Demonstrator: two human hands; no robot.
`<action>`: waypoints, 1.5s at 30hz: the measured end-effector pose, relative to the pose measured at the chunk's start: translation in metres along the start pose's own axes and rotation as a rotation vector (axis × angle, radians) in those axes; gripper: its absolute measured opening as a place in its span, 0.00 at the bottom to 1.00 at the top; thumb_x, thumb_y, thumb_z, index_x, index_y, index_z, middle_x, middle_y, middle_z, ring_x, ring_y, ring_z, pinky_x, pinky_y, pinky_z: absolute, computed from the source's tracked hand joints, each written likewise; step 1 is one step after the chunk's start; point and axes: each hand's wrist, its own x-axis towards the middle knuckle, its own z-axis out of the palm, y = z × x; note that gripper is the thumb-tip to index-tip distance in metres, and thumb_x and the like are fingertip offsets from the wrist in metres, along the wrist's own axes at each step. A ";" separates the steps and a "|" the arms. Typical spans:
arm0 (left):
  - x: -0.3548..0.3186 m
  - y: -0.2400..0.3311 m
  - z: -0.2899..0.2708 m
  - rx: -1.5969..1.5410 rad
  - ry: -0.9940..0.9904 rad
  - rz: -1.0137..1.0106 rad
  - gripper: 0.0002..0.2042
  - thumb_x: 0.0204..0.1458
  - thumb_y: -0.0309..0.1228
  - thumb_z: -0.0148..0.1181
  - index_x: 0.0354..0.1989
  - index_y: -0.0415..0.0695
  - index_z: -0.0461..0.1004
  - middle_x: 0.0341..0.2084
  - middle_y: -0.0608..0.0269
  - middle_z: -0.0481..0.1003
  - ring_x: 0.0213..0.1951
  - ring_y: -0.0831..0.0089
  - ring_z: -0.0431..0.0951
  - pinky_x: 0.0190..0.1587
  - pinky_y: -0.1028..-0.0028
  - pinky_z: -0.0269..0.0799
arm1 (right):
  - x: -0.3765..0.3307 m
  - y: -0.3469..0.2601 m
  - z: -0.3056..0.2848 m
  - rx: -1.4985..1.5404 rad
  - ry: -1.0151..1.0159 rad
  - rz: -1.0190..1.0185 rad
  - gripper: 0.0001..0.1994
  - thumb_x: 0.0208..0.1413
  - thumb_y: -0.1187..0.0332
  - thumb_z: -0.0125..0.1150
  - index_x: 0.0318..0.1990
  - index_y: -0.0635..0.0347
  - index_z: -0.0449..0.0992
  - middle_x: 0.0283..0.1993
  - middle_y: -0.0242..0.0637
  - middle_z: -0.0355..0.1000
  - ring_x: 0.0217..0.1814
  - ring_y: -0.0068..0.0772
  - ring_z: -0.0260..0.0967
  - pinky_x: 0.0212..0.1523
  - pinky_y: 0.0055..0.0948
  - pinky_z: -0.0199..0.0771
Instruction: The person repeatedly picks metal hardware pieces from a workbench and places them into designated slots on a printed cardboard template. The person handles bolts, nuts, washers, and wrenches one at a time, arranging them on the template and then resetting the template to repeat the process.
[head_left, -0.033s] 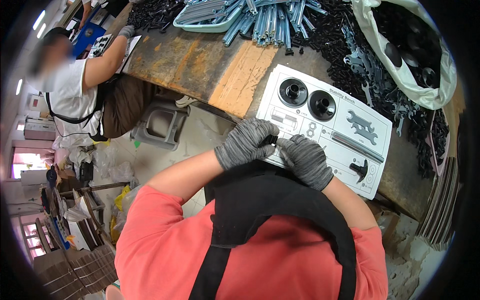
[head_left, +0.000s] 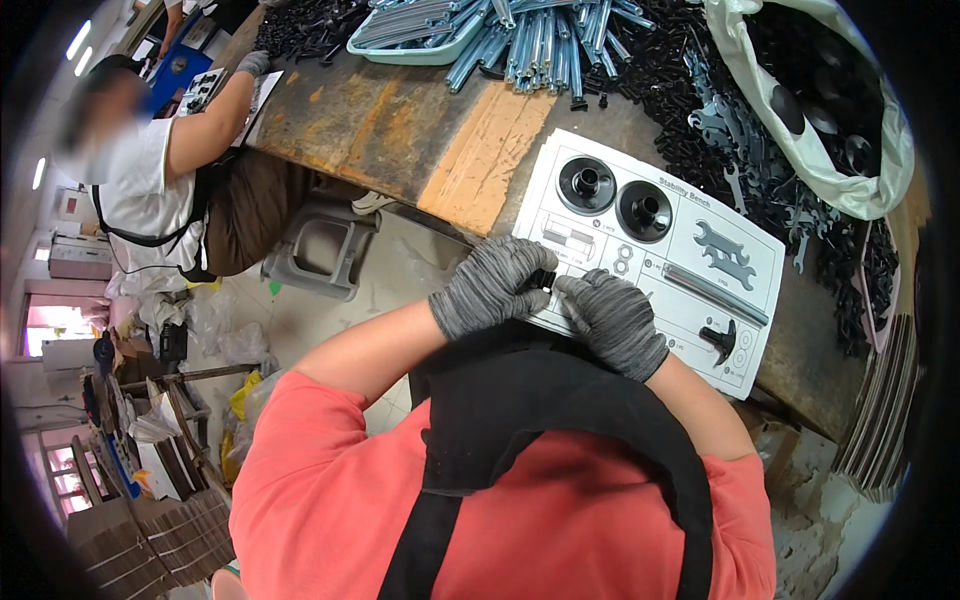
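Note:
Both my hands wear grey knit gloves and meet over the near left part of a white printed card [head_left: 640, 225]. My left hand [head_left: 492, 290] is closed, with a small black part [head_left: 543, 280] between thumb and fingers; its kind is too small to make out. My right hand [head_left: 612, 322] is closed beside it, fingertips pinched together; what they hold, if anything, is hidden. On the card lie two round black flanged pieces [head_left: 586, 185], two grey open-end wrenches [head_left: 725, 255], a metal tube [head_left: 716, 293] and a black T-shaped knob [head_left: 718, 342].
Metal tubes [head_left: 540, 50] lie heaped beside a light-green tray [head_left: 410, 55]. Black bolts [head_left: 640, 105] and loose wrenches [head_left: 735, 135] spread behind the card. A white sack [head_left: 860, 195] holds black round parts. A co-worker [head_left: 150, 170] sits at the left; a grey stool [head_left: 320, 250] stands nearby.

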 end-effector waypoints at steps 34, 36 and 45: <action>0.163 -0.019 -0.047 0.011 0.083 -0.161 0.21 0.47 0.31 0.59 0.51 0.40 0.67 0.37 0.58 0.72 0.35 0.73 0.73 0.41 0.75 0.70 | 0.036 0.155 -0.113 -0.084 0.182 0.271 0.14 0.51 0.70 0.56 0.46 0.58 0.71 0.42 0.41 0.69 0.48 0.41 0.66 0.50 0.33 0.65; 0.198 -0.054 -0.031 0.098 0.120 -0.071 0.23 0.47 0.31 0.59 0.52 0.40 0.65 0.42 0.54 0.71 0.39 0.68 0.74 0.44 0.73 0.70 | 0.057 0.186 -0.113 -0.152 0.245 0.321 0.16 0.50 0.68 0.58 0.47 0.57 0.70 0.45 0.42 0.68 0.49 0.42 0.66 0.50 0.34 0.65; 0.317 -0.059 0.011 0.802 -0.060 -0.036 0.17 0.49 0.26 0.46 0.49 0.52 0.70 0.41 0.58 0.71 0.44 0.61 0.72 0.47 0.65 0.68 | 0.146 0.218 -0.118 -0.332 0.185 0.613 0.16 0.51 0.59 0.53 0.47 0.50 0.71 0.48 0.44 0.67 0.50 0.46 0.66 0.50 0.42 0.66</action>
